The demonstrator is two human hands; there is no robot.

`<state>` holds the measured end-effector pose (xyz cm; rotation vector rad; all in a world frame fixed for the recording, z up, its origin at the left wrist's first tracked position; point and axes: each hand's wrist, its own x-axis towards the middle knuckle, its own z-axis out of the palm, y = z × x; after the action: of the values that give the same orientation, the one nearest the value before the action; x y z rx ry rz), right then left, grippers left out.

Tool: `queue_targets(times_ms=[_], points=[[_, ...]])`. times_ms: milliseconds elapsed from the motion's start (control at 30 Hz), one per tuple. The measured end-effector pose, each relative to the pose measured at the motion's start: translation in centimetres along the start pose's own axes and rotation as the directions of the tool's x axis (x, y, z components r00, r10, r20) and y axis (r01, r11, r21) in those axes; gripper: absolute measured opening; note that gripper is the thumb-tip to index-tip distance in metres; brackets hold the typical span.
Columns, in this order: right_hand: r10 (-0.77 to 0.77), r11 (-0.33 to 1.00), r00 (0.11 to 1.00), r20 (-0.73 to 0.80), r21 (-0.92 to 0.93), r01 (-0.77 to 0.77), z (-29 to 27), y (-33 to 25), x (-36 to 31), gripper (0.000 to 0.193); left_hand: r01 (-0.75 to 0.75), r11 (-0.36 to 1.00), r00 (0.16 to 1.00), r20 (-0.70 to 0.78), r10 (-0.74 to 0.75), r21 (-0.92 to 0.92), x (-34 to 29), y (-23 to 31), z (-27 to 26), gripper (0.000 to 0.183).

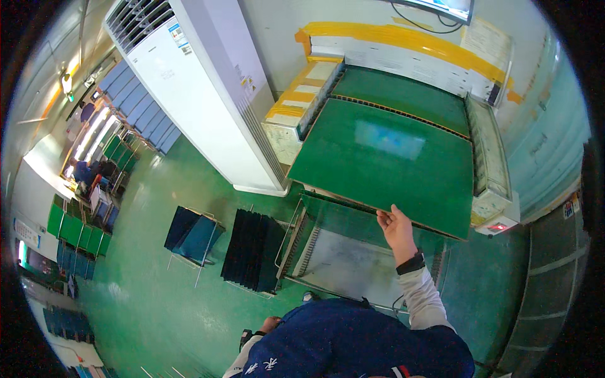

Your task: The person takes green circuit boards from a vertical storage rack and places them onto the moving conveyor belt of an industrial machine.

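A large, glossy green panel (pixel 384 157) lies flat on the green bed of a machine, its near edge jutting over a wheeled metal rack. At that near edge is my right hand (pixel 398 234), thumb and fingers closed on the rim. Down at my side, next to my dark blue top, hangs my left hand (pixel 271 324). Its fingers are mostly hidden, so what it does is unclear. Below the panel, the rack (pixel 343 258) has slotted, spring-like sides and a pale base.
Two stands of dark sheets (pixel 252 252) and blue sheets (pixel 200 236) are on the green floor at left. A tall white air conditioner (pixel 208 88) stands beyond them. Taped side blocks (pixel 299 104) flank the bed. Far left, a person (pixel 83 171) sits near more racks.
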<state>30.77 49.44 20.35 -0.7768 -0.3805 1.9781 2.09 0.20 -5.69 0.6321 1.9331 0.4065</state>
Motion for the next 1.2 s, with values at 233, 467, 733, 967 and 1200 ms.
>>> queue_targets(times_ms=[233, 467, 733, 967, 1200], points=[[-0.01, 1.0, 1.0, -0.016, 0.016, 0.01, -0.1, -0.3, 0.8, 0.02, -0.04, 0.999, 0.997, 0.063, 0.042, -0.025, 0.6, -1.0, -0.3, 0.034], [-0.027, 1.0, 0.999, -0.03, 0.004, 0.027, 0.3, -0.9, 1.0, 0.02, 0.173, 0.954, 0.985, 0.06, -0.164, -0.245, 0.5, -0.1, 0.4, 0.037], [-0.023, 1.0, 0.999, -0.03, 0.013, 0.023, 0.2, -1.1, 1.7, 0.021, 0.205, 0.959, 0.979, 0.029, -0.203, -0.197, -0.3, 0.6, 0.1, 0.038], [-0.031, 0.999, 0.999, -0.016, 0.008, 0.031, 0.1, -1.1, 2.6, 0.022, 0.241, 0.941, 0.971, 0.047, -0.236, -0.238, -1.0, 0.6, 0.4, 0.036], [-0.019, 1.0, 0.999, -0.032, 0.018, 0.019, 0.1, -1.5, 3.3, 0.021, 0.26, 0.92, 0.965, 0.038, -0.261, -0.294, -1.5, 0.9, 0.6, 0.036]])
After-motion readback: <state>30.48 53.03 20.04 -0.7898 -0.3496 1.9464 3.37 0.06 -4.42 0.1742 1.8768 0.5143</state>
